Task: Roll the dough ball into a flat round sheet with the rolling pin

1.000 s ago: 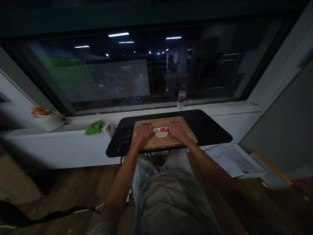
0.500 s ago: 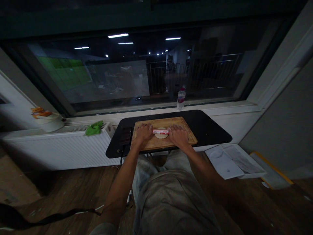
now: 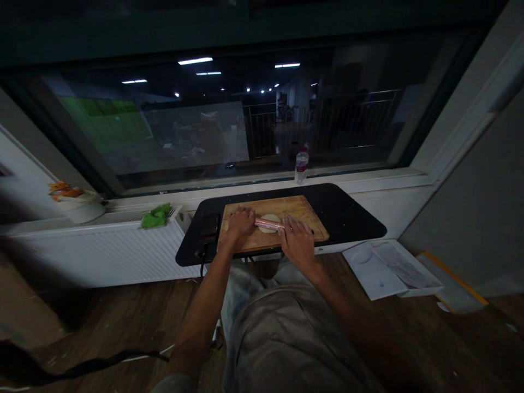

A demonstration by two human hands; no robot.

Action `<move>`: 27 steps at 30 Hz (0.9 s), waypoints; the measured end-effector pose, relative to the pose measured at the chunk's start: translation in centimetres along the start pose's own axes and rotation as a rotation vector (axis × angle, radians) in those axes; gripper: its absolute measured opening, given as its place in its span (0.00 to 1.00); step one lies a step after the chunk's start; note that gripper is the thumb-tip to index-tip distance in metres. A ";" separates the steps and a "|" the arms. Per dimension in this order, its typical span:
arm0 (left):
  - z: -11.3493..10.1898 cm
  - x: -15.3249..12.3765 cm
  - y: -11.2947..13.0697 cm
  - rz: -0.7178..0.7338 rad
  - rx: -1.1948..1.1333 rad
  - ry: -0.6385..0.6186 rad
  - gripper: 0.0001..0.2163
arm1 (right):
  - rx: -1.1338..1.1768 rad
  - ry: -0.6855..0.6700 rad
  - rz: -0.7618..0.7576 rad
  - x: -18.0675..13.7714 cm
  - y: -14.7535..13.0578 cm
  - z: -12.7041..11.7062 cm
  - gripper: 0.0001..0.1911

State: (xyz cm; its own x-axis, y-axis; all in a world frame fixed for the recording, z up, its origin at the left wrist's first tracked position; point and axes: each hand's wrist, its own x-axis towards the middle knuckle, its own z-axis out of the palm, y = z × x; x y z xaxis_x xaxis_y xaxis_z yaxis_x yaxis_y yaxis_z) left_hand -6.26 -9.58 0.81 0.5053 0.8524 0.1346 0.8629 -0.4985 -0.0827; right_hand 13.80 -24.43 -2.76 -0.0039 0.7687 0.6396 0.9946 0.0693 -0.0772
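Observation:
A slim pinkish-red and white printed tube [image 3: 269,223], used here like a rolling pin, lies across a flat round of dough [image 3: 269,230] on a wooden cutting board [image 3: 282,205]. My left hand [image 3: 241,221] is closed over the tube's left end. Over its right end lies my right hand [image 3: 297,238], fingers bent across it and set nearer to me than the left. The tube slants slightly, its right end closer to my body. Both tube ends are hidden under my hands, and dough shows in front of and behind the tube.
The board rests on a black table [image 3: 347,213] against the window sill. A dark flat device [image 3: 209,227] with a cable lies at left. A water bottle [image 3: 302,165] stands on the sill; a green cloth [image 3: 156,216] lies on the radiator [image 3: 123,248]. A white box [image 3: 393,267] sits at lower right.
My right hand has come down toward me with its end of the tube, so the tube has turned from level to slanted. My left hand has barely moved.

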 end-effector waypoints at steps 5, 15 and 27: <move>0.4 0.1 -0.1 0.025 0.009 0.023 0.19 | 0.036 0.041 -0.028 -0.9 -0.5 -0.1 0.27; 0.6 -0.6 -0.3 0.017 0.042 0.052 0.19 | 0.007 -0.057 -0.012 1.7 0.9 0.1 0.29; -0.5 -1.0 0.8 -0.013 0.062 0.035 0.20 | -0.050 -0.283 0.018 7.6 3.4 0.9 0.30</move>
State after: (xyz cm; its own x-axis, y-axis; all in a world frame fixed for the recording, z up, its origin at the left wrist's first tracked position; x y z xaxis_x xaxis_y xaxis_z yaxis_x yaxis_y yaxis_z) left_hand -6.10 -10.87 1.14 0.4948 0.8521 0.1706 0.8682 -0.4758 -0.1411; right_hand 17.09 -17.76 1.11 -0.0083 0.9170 0.3989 0.9987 0.0280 -0.0437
